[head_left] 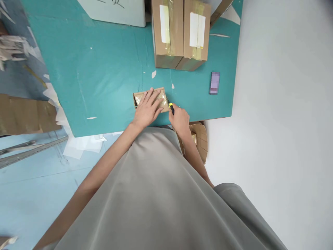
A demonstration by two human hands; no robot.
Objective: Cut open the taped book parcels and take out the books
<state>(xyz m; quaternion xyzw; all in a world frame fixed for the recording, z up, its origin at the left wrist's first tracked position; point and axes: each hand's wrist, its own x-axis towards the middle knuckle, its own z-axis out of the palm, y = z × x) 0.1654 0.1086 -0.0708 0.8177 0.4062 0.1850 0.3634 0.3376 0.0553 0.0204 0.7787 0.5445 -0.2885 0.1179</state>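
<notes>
A small cardboard box [165, 106] with shiny clear tape across its top lies near the front edge of the table. Spread flat over that top, my left hand [148, 108] presses it with fingers stretched out. My right hand [180, 118] is closed around a black and yellow utility knife [171, 108]. The knife's tip end points at the right side of the box; whether the blade touches the cardboard is too small to tell. At its left end the box shows a dark gap.
Two taped cartons [169, 60] stand side by side at the back of the green table [104, 76]. A pale bin [117, 14] is left of them, and a blurred purple item [214, 82] lies at right. Below the front edge sits an open carton [202, 142]. Paper scraps [153, 74] are scattered about.
</notes>
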